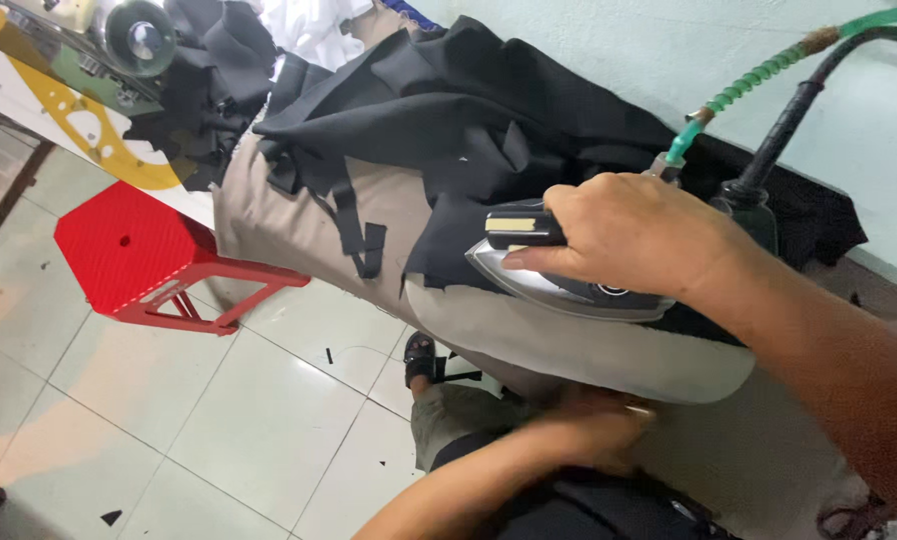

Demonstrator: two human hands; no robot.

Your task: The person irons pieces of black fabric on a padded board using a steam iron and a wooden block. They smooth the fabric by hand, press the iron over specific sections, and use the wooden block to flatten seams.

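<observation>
Head view, looking down. The right hand (634, 235) is gripping a steam iron (569, 275), its fingers wrapped tight around the dark handle and the thumb lying along the near side. The iron is showing a polished silver soleplate that tapers to a point toward the left, a black upper body, and a pale label on the handle's front end. It is resting flat at the near edge of a pile of black cloth (459, 120), on a padded ironing board (299, 215) covered in beige fabric. A green coiled hose (759, 75) and a thick black cable (799, 105) are running from the rear of the iron up to the right. The left hand (589, 430) is hanging below the board's rounded end, blurred, so whether its fingers are spread or closed cannot be told. A narrow black strap (354, 220) is trailing from the cloth across the board. A red plastic stool (144, 255) is standing on the tiled floor (249, 420) to the left.
</observation>
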